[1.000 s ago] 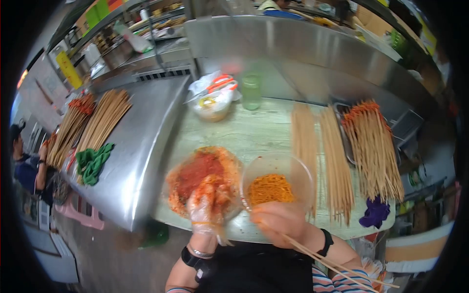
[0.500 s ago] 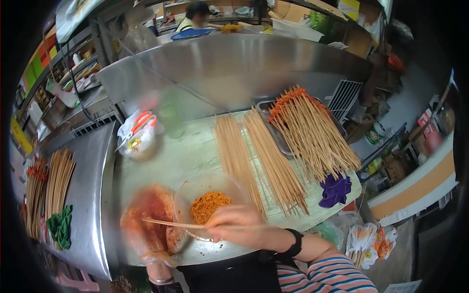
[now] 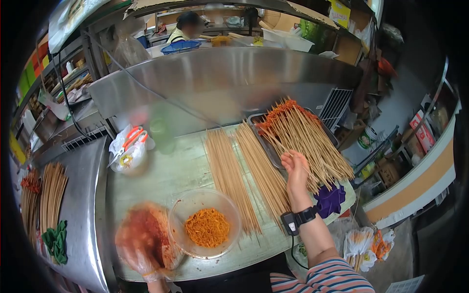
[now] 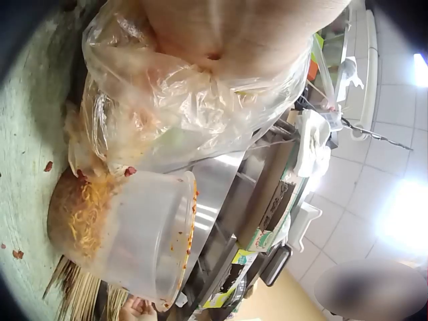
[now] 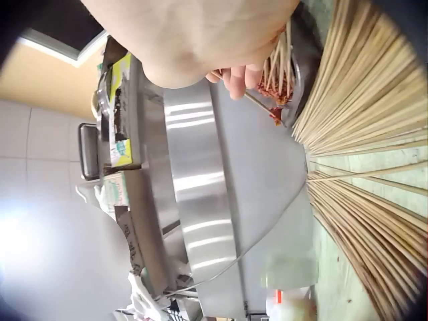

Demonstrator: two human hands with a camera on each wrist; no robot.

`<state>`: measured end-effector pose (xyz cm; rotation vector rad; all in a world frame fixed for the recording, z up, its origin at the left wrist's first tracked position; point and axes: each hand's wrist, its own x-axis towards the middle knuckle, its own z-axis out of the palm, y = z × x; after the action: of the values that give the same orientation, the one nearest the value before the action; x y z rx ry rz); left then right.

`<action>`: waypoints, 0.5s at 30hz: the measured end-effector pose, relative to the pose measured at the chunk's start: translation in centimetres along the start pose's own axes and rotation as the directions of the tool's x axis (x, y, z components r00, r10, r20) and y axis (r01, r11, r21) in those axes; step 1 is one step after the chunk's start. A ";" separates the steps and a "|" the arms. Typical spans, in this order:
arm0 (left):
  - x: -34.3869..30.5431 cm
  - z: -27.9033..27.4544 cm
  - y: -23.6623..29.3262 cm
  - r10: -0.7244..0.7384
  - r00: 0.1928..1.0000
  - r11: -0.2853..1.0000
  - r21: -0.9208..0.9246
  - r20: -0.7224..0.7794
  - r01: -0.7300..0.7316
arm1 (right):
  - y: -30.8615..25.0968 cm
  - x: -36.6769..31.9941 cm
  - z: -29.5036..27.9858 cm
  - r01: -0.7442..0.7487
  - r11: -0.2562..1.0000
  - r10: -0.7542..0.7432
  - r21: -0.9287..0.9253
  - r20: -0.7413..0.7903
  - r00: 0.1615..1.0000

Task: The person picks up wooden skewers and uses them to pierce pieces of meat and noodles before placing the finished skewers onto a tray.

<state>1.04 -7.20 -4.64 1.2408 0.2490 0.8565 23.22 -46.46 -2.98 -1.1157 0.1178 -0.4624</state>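
My left hand, in a clear plastic glove, rests in the red sauce mixture at the table's front left; its fingers blur into the red. The left wrist view shows the crumpled glove beside the clear tub. Orange shreds lie in that tub. Over the tray's front edge, my bare right hand pinches a thin skewer, whose red-coated tip shows in the right wrist view. Beside it, many red-tipped skewers lie heaped on the metal tray.
Two bundles of bare sticks lie mid-table. A purple cloth is at the right edge. Orange-handled scissors rest on a bagged bowl at the back left, near a green cup. More skewers lie on the left steel counter.
The head view has turned right. My right hand has moved from above the tub to the tray on the right, carrying a skewer. My left hand stays at the red mixture.
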 end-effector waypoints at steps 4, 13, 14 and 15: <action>0.0 0.0 0.1 -0.003 0.999 1.000 -0.027 0.036 0.004 | 1.5 0.0 -0.5 -0.064 0.998 0.064 -0.027 -0.015 0.998; 0.1 1.4 0.6 -0.012 0.998 1.000 0.015 -0.066 0.013 | 1.2 -2.4 2.7 -0.358 0.872 0.463 -0.332 0.326 0.825; 0.1 1.7 0.6 0.025 0.995 0.999 0.033 -0.097 -0.022 | 1.5 -3.0 3.7 -0.234 0.808 0.462 -0.540 0.336 0.821; 0.0 1.3 0.5 0.007 0.998 0.999 0.049 -0.062 -0.004 | 2.3 -3.5 4.3 0.044 0.708 0.326 -0.705 0.381 0.865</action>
<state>1.60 -8.08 -3.70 1.2617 0.3182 0.8993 22.11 -40.56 -3.54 -1.9360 -0.0735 0.0517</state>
